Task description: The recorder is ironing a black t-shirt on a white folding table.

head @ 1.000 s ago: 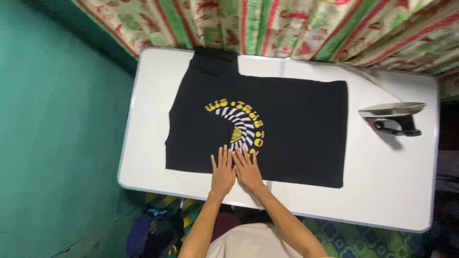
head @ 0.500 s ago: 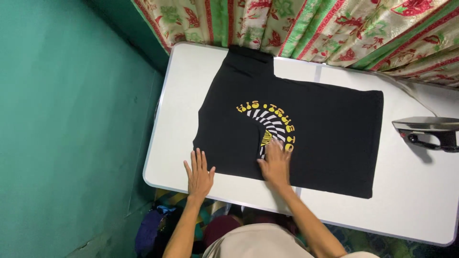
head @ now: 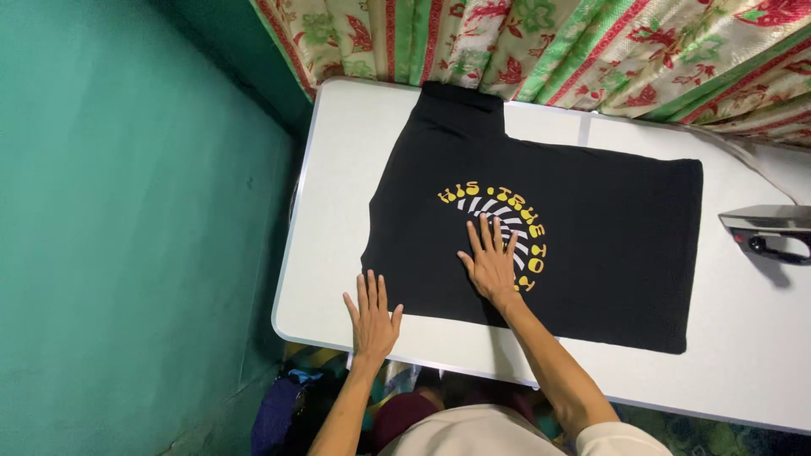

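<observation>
Where the black T-shirt [head: 591, 245] lies folded and flat across the white table [head: 338, 211], it covers most of the table's middle, its one visible sleeve reaching toward the far edge under the curtain [head: 541, 51]. The nearest neighbour is an iron [head: 764, 232], set down to the right of the shirt, apart from the cloth and partly cut off by the picture's edge; a thin cord runs from near the curtain toward it. The curtain itself, patterned in red, green and cream, hangs along the far side of the table and just overlaps the sleeve's end. A teal wall [head: 127, 228] closes in on the left, and bundled dark and coloured cloth [head: 283, 414] shows on the floor below the table's near edge. Nothing lies on the shirt but a hand.

The right hand [head: 492, 262] rests palm down with fingers spread, pressed flat on the shirt's printed design and gripping nothing. The left hand [head: 372, 317] is likewise open and flat, fingers slightly fanned, at the shirt's near left corner, its fingertips on or at the hem and its palm on bare table.

The shirt is plain black with an arc of yellow lettering over white radiating stripes; the fabric looks smooth, with straight edges and a squared-off right side.
</observation>
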